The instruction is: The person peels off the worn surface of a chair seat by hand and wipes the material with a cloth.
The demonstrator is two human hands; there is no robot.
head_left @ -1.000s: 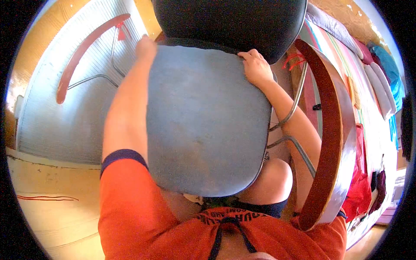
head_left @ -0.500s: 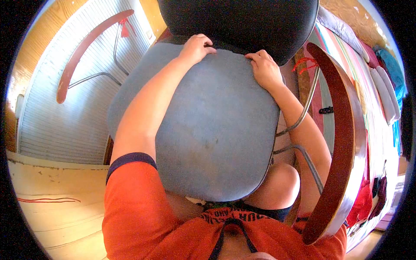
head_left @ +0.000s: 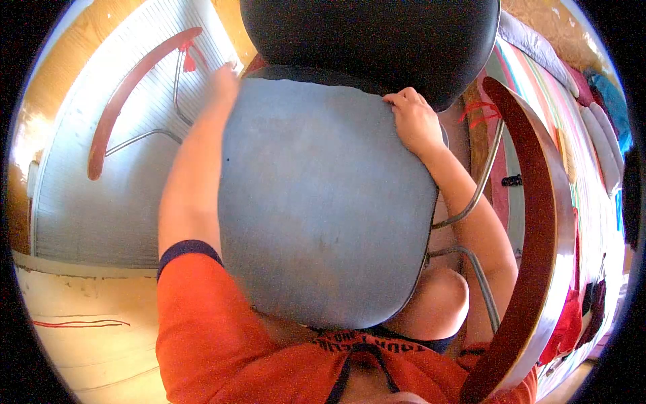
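A chair with a black backrest (head_left: 370, 40) stands in front of me, and a blue-grey fabric seat cover (head_left: 323, 202) lies over its seat. Beyond the cover's far edge a strip of black seat (head_left: 303, 73) shows. My right hand (head_left: 416, 121) is closed at the far right corner of the cover, fingertips pinching its edge. At the far left corner, my left hand (head_left: 225, 84) is smeared by motion beside the cover, so its fingers cannot be made out.
Curved wooden armrests on metal tubes flank the seat, the left armrest (head_left: 118, 108) and the right armrest (head_left: 538, 222), each with red string. A bed with a striped sheet (head_left: 538, 87) lies to the right. Red cords (head_left: 81, 324) rest on a pale surface at lower left.
My left hand has moved left along the far edge, from near its middle to the far left corner. The right hand stays at the far right corner.
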